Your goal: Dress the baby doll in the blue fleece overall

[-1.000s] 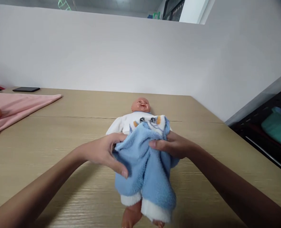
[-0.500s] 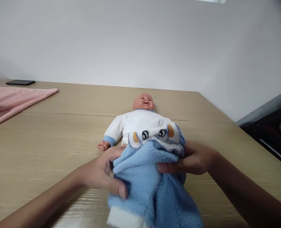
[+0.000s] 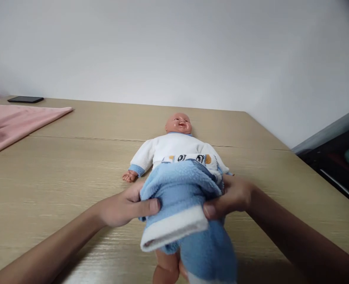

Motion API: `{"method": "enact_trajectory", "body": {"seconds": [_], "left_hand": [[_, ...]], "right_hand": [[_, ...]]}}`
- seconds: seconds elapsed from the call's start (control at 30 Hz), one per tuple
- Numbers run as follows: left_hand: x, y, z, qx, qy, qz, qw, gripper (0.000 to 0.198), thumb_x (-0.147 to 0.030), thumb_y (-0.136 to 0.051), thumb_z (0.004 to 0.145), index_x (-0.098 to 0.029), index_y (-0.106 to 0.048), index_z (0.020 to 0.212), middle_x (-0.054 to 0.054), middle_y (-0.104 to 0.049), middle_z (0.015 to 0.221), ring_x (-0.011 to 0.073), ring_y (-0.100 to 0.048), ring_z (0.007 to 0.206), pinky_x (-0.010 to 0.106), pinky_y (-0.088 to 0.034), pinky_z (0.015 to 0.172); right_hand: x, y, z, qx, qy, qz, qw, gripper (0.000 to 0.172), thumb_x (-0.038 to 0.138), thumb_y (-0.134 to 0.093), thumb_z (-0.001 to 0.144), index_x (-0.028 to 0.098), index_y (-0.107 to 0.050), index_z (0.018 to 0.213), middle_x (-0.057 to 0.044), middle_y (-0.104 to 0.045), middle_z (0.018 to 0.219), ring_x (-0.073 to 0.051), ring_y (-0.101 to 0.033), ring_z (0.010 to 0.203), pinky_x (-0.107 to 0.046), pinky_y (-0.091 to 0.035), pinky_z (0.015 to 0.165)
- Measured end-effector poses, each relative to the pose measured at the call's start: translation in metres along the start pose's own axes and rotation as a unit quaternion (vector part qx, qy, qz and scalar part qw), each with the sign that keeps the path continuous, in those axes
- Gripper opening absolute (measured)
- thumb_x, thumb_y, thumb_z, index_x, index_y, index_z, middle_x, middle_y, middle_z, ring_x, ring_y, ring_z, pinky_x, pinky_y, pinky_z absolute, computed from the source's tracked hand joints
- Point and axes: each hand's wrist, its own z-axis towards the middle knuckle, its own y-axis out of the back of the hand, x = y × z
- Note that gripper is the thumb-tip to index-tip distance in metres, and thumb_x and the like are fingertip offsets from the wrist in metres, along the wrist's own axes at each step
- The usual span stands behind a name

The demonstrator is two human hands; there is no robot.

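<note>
A baby doll (image 3: 179, 123) lies on its back, head toward the wall, in a white top (image 3: 176, 145) with blue cuffs. Above its lower body, my two hands grip blue fleece doll trousers (image 3: 174, 195) with white leg cuffs and embroidered eyes near the waist. My left hand (image 3: 125, 207) pinches the left side of the cloth, thumb on top and fingers mostly hidden behind. On the opposite side, my right hand (image 3: 232, 197) holds the cloth the same way, thumb beside a white cuff. The doll's bare legs (image 3: 166, 266) show below the trousers.
The doll lies on a wooden table (image 3: 74, 177) set against a white wall. A pink cloth (image 3: 21, 122) is spread at the left, with a black phone (image 3: 26, 99) behind it. At the right, beyond the table edge, stands a dark object (image 3: 340, 157).
The trousers have been bunched up toward the doll's waist, and one leg cuff has risen. The doll's bare legs have come into view. Both hands still grip the cloth.
</note>
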Motion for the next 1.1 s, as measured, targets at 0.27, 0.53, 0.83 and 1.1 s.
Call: {"method": "enact_trajectory", "body": {"seconds": [0.27,0.53,0.83,1.1], "left_hand": [[-0.015,-0.030,-0.002,-0.134,0.006,-0.058,0.989,0.057,-0.048,-0.096,0.081,-0.020,-0.072,0.124,0.009,-0.081,0.116,0.0326,-0.075,0.113,0.041,-0.060,0.100],[-0.015,-0.055,-0.034,-0.318,-0.004,0.152,0.936,0.033,-0.042,-0.066,0.104,-0.025,-0.057,0.131,0.002,-0.071,0.106,0.0236,-0.069,0.096,0.037,-0.055,0.088],[-0.045,-0.061,-0.043,-0.220,0.045,0.222,0.949,0.022,-0.036,-0.063,0.095,-0.024,-0.064,0.112,0.002,-0.077,0.102,0.0281,-0.072,0.096,0.035,-0.053,0.084],[-0.008,-0.099,-0.084,-0.148,0.135,0.240,0.950,0.026,-0.038,-0.056,0.101,-0.024,-0.054,0.123,0.011,-0.079,0.118,0.0344,-0.075,0.109,0.041,-0.051,0.093]], "right_hand": [[0.009,-0.050,0.005,-0.227,0.031,-0.144,0.963,0.047,0.037,-0.095,0.079,0.024,-0.080,0.122,-0.008,-0.081,0.131,-0.032,-0.068,0.140,-0.047,-0.048,0.130],[-0.004,-0.072,0.006,-0.445,0.007,-0.411,0.796,0.038,0.037,-0.073,0.084,0.023,-0.065,0.119,-0.009,-0.078,0.102,-0.035,-0.075,0.100,-0.051,-0.059,0.099],[0.017,-0.098,-0.014,-0.341,-0.060,-0.448,0.825,0.027,0.034,-0.066,0.088,0.023,-0.060,0.112,-0.005,-0.074,0.087,-0.025,-0.065,0.075,-0.035,-0.045,0.069],[-0.012,-0.130,-0.027,-0.222,-0.113,-0.502,0.829,0.020,0.034,-0.068,0.091,0.022,-0.066,0.107,-0.011,-0.079,0.095,-0.029,-0.073,0.081,-0.035,-0.040,0.064]]}}
